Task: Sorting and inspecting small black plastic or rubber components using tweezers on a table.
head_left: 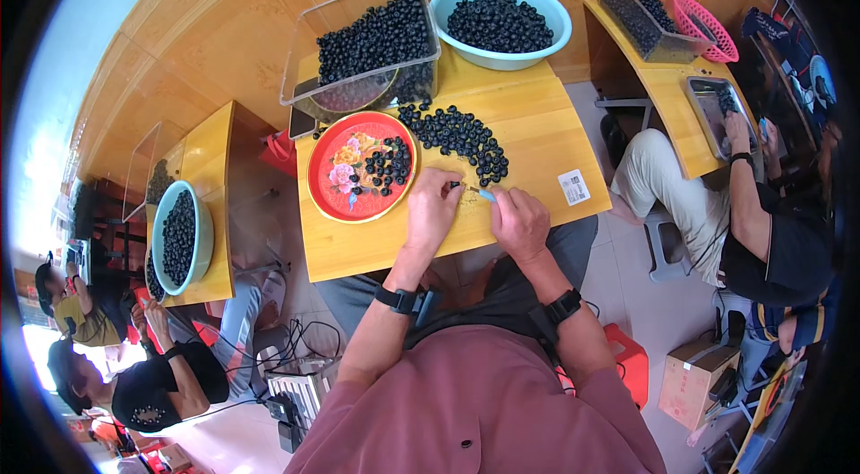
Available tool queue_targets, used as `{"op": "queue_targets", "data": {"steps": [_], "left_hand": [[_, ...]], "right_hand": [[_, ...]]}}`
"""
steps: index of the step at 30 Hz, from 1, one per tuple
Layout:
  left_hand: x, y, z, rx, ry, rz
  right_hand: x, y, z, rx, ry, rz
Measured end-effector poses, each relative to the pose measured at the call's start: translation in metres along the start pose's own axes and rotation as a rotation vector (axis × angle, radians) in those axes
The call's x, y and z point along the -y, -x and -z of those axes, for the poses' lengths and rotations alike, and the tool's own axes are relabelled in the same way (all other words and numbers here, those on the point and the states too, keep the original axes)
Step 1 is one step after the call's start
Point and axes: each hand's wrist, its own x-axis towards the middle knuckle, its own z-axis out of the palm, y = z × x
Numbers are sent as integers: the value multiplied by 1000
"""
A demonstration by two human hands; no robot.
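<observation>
Head camera: left hand [432, 207] is pinching a dark bead [456, 185], right hand [521, 223] is gripping a blue-handled tool [486, 195], steadiness probably counting most.

Gold-rimmed red tray [336, 198] at ten o'clock, patterned with pink and orange flowers [341, 176]; black beads [461, 135]; pale-blue bowl [499, 58] at one; pink basket [690, 8] at two.

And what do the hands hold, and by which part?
Left hand: a dark bead, exact grip unclear. Right hand: a small tool, by its blue handle.
</observation>
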Motion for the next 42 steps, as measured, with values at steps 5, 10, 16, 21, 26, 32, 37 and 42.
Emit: {"op": "queue_targets", "data": {"steps": [5,10,16,21,26,32,37,42], "left_hand": [[-4,7,-8,-133,376,173],[-1,15,-8,-78,361,244],[-3,17,-10,-76,337,236],[-3,18,-12,-61,362,195],[-5,19,-12,-44,314,155],[-8,19,-12,-33,326,207],[-2,21,-15,-53,469,291],[-3,21,-13,-75,519,309]], "right_hand": [[-1,1,-1,-8,0,-3],[1,0,1,8,21,-2],[0,0,0,2,-9,56],[0,0,0,31,6,72],[1,0,0,29,4,73],[0,0,0,38,9,77],[2,-3,-2,47,21,12],[0,-2,-4,58,31,10]]}}
